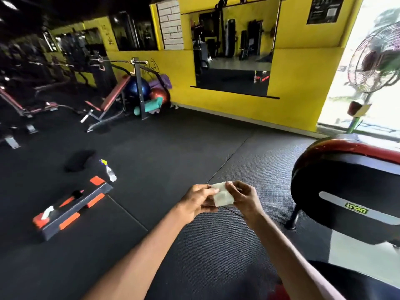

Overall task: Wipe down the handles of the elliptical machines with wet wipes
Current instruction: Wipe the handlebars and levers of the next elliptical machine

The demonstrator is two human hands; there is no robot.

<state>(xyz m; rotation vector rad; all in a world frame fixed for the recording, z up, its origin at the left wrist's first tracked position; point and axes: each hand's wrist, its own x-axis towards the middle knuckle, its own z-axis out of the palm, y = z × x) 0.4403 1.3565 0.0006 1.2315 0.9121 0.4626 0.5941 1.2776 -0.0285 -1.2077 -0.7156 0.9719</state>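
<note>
From the head view, the left hand (199, 202) and right hand (243, 197) each pinch a white wipe (223, 197) with curled fingers. They hold it above the mat (173, 152), left of the machine (346, 182). The wipe looks folded, though blur makes that uncertain.

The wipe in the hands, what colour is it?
White. The head view shows the wipe best.
</note>
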